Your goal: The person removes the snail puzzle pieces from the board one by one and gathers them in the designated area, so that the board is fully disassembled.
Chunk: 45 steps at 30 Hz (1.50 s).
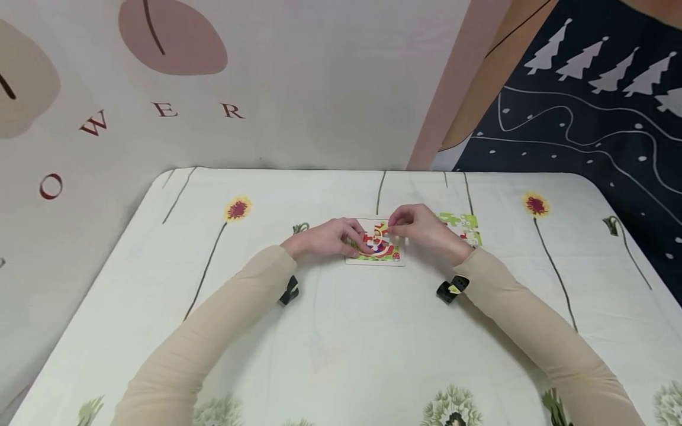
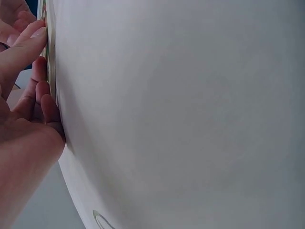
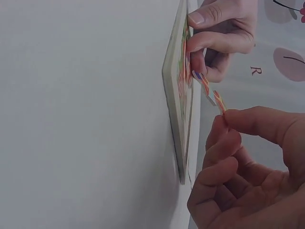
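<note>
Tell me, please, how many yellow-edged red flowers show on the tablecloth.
2: one flower left of the puzzle board, another flower right of it; the sleeves could hide more.

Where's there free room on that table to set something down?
Bare tablecloth lies between the left sleeve and right sleeve, and outside each. It's crowded around the puzzle board: left hand, right hand and green puzzle pieces.

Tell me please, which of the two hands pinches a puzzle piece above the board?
The right hand, because it pinches a raised puzzle piece, whereas the left hand touches the board.
</note>
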{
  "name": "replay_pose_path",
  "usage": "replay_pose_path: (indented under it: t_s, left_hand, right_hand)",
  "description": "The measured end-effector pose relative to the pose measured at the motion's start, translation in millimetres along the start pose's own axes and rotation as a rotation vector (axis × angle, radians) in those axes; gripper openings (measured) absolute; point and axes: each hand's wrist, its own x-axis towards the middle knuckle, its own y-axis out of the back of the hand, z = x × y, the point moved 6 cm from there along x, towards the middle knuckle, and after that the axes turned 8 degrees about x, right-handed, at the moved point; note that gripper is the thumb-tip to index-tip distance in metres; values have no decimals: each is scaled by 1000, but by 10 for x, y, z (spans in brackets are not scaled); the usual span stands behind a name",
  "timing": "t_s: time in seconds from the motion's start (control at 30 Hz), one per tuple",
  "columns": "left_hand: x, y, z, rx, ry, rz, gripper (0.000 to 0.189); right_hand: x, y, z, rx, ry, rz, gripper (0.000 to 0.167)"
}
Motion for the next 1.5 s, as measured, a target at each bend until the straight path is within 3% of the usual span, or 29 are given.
replay_pose_path:
  t_s: [0.27,1.27,1.5]
  left_hand:
    - [9,-7,-16,23,23,-8,21]
    - [-8,7,6,-8,52,-23,21]
    - [-8,7,12,1,49,-23,22]
  right_hand:
    - [-84,183,92,-17,-83,52,16]
    - [-257,616,264,-29,-40,91,17]
    - [-304,730,322,-79,-118,77,17]
